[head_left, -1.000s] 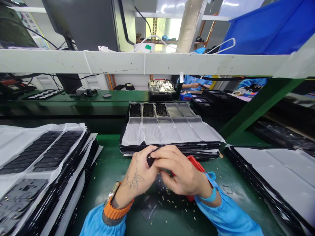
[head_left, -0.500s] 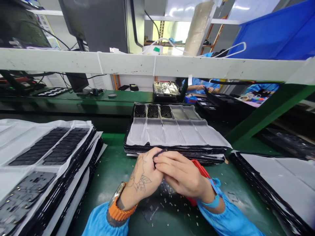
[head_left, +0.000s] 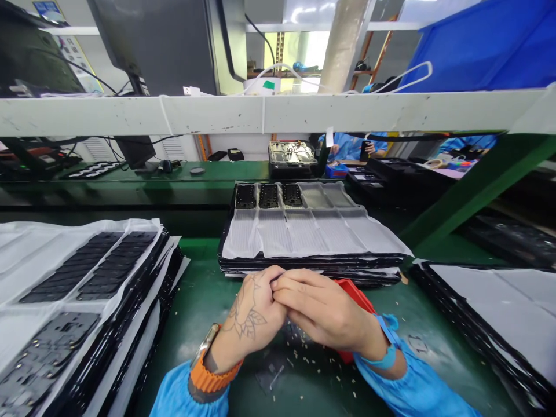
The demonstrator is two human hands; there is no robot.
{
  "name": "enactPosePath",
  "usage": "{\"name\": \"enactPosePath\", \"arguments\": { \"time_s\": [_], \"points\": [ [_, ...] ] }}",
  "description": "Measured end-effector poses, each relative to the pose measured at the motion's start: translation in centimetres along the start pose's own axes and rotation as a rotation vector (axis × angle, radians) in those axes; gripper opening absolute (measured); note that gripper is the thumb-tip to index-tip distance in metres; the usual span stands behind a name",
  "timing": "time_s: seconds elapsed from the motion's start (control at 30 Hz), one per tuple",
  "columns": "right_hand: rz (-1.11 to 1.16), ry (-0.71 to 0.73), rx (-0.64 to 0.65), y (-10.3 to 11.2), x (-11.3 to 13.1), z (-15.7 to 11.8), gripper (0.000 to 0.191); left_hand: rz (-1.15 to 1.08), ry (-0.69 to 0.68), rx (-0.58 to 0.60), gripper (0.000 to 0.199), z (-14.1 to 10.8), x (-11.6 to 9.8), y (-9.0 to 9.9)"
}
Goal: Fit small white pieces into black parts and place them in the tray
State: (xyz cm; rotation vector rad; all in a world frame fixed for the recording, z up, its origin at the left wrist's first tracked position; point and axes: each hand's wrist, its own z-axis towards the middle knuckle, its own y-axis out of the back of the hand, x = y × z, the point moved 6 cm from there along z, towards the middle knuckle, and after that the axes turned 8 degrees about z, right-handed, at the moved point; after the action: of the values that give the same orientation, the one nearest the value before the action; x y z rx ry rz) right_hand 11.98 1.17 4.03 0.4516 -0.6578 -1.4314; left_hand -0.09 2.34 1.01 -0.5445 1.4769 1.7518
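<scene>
Above the bench my left hand (head_left: pixel 263 307) and my right hand (head_left: pixel 324 307) meet, fingers bent inward. Between them is a black plastic part (head_left: pixel 275 280), of which only a dark sliver shows; the rest is covered by my fingers. The left hand wraps the part, while the right fingertips press on it from the other side. A red tray (head_left: pixel 356 294) lies partly behind my right hand. Just beyond both hands stands a stack of trays (head_left: pixel 313 234) lined with white compartments, with black plate-like parts (head_left: pixel 268 196) in the back left ones.
To the left is another tray stack (head_left: pixel 167 278) with rows of black parts (head_left: pixel 104 272). White-lined trays (head_left: pixel 490 307) lie at right. Small pale bits and a clear scrap (head_left: pixel 271 373) are scattered on the green bench (head_left: pixel 195 336). A white shelf beam (head_left: pixel 217 116) crosses overhead; a co-worker sits beyond.
The black part, which stuck out above my fingers before, is now almost fully hidden between my hands. The view has shifted slightly. The co-worker beyond now holds a dark object upright.
</scene>
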Motion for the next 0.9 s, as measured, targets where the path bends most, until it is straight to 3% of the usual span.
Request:
{"name": "enactPosePath", "arguments": {
  "time_s": [0.23, 0.47, 0.7, 0.9],
  "points": [
    [0.003, 0.013, -0.029, 0.0, 0.0, 0.0, 0.019, 0.026, 0.025, 0.009, 0.033, -0.2, 0.0, 0.3],
    [0.006, 0.075, -0.194, 0.0, 0.2, -0.9, 0.024, -0.088, -0.019, -0.024, 0.01, -0.5, -0.9, 1.1],
    [0.014, 0.07, -0.114, 0.3, 0.6, -0.1, 0.02, -0.031, -0.005, -0.01, 0.028, -0.5, -0.4, 0.7],
    [0.009, 0.047, -0.089, 0.3, 0.8, 0.3, 0.02, -0.014, -0.008, -0.013, 0.03, -0.6, -0.4, 0.8]
  ]
}}
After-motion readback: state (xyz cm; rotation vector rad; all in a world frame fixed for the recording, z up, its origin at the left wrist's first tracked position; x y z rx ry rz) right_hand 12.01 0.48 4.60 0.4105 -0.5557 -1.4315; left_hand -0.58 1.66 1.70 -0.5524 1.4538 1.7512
